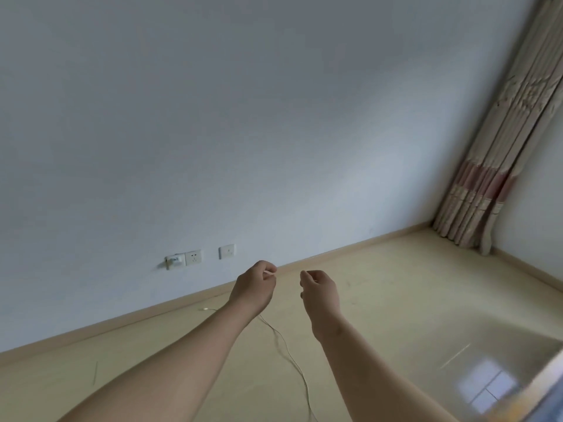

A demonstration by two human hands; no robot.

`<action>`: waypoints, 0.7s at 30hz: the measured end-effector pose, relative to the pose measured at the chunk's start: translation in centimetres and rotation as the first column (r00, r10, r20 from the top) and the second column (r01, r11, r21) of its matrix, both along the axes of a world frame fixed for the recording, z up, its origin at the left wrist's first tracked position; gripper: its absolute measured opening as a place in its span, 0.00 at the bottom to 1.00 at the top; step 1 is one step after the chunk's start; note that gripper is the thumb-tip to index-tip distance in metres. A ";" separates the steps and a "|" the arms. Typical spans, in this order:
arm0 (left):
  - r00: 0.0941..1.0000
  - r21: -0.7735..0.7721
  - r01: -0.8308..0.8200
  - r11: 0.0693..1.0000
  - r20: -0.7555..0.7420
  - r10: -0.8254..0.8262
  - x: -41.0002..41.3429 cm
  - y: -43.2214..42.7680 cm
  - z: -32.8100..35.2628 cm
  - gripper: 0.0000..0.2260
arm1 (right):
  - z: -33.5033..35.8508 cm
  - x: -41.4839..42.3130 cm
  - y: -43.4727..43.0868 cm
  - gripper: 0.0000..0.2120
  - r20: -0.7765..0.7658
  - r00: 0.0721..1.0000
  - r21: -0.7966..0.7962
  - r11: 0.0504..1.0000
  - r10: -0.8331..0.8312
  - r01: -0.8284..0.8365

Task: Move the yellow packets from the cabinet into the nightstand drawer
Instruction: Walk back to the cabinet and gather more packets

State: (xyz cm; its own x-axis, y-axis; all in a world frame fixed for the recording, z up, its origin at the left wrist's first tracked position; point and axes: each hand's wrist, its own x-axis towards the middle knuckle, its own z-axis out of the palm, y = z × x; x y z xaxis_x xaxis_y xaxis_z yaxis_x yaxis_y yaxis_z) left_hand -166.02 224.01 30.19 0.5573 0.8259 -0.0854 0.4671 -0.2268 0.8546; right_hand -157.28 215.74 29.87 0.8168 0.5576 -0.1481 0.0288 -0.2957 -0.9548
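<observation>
Wall (213, 117), plain pale grey-white paint, fills most of the view. Camera is tilted, so the wall-floor line runs diagonally.

Light beige smooth floor (380, 300) takes the lower part, edged by a matching beige skirting board (122, 318). A glossy patch lower right shows a window reflection (487, 388).

Beige pleated fabric curtain with a pink-red band (493, 147) hangs in the right corner, its hem touching the floor.

Blurred pale edge (545, 388) cuts the bottom-right corner, with a yellowish smear on it. Too blurred to identify.

Two bare forearms reach forward from the bottom edge. Left hand (254, 283) is in mid-air in front of the skirting board, fingers loosely curled, thumb near the forefinger, nothing visibly held. Right hand (320, 290) is just beside it but apart, back of hand to the camera, fingers loosely curled, released, holding nothing.

Thin white cable (292, 357) lies loose on the floor, passing under the left forearm, one end (204, 309) near the skirting board.

Three white wall sockets sit low on the wall: leftmost (175, 261) has a white plug in it, the middle one (193, 257) touches it, the third (227, 251) stands apart to the right.

Yellow packets, cabinet and nightstand drawer: cannot tell where they are from this view.
</observation>
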 end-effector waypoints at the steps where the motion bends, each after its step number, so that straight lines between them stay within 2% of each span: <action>1: 1.000 -0.004 0.021 1.000 -0.006 -0.021 1.7 2.7 -0.8 0.11 | -0.8 1.6 2.5 0.07 -0.010 1.000 0.000 1.000 -0.021 0.021; 7: 0.988 -0.020 0.150 0.988 -0.040 -0.151 11.1 16.9 -2.4 0.10 | -3.0 9.9 15.8 0.08 -0.109 0.981 -0.023 0.987 -0.159 0.157; 11: 0.969 -0.015 0.226 0.974 -0.096 -0.226 18.0 24.4 -2.1 0.11 | -3.2 15.7 21.7 0.07 -0.165 0.954 -0.038 0.968 -0.251 0.248; 18: 0.915 -0.054 0.380 0.923 -0.125 -0.384 31.9 30.6 -3.2 0.10 | -5.2 28.2 26.7 0.08 -0.213 0.895 -0.083 0.920 -0.393 0.384; 21: 0.900 -0.042 0.422 0.906 -0.101 -0.424 41.0 32.5 -3.7 0.09 | -5.5 36.6 28.8 0.08 -0.206 0.884 -0.046 0.906 -0.420 0.420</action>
State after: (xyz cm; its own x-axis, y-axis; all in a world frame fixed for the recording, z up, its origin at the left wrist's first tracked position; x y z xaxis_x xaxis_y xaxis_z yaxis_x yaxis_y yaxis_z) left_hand -124.99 256.52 26.50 0.8406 0.5123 -0.1758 0.4181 -0.4073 0.8119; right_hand -120.72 244.55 24.41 0.9257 0.1693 -0.3382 -0.2950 -0.2363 -0.9258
